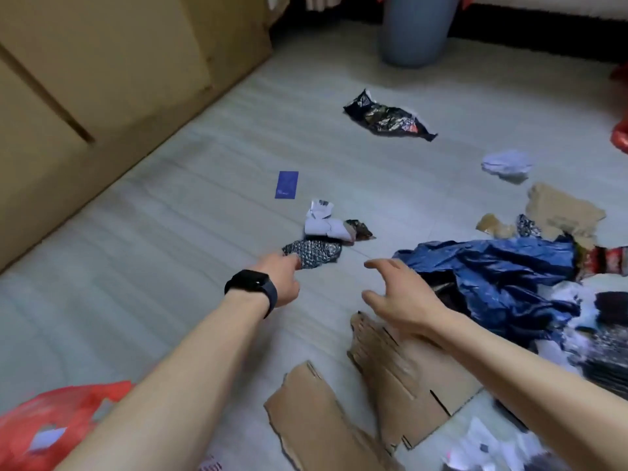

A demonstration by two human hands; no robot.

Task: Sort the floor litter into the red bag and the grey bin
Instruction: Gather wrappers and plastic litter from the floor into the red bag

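We are looking down at a pale floor scattered with litter. Our left hand [280,278], wearing a dark watch [251,287], is reaching forward, its fingertips touching the near edge of a crumpled dark patterned wrapper [314,253]; whether the fingers are actually pinching it, we cannot tell. Our right hand [399,299] is hovering open and empty, fingers spread, just beside a rumpled blue plastic sheet [492,266] and above a torn piece of cardboard [407,372].

The red bag [47,426] is lying at the lower left, near our left elbow. The grey bin [416,28] is standing well away at the far end of the floor. Still lying loose are white crumpled paper [321,224] just behind the wrapper, a small blue card [286,185], a shiny black packet [389,119] and a pale wad [506,164].

We judge that the step in hand is picking up the patterned wrapper. Next, the left fingers need to close on it, lift it, and carry it to whichever container suits it.
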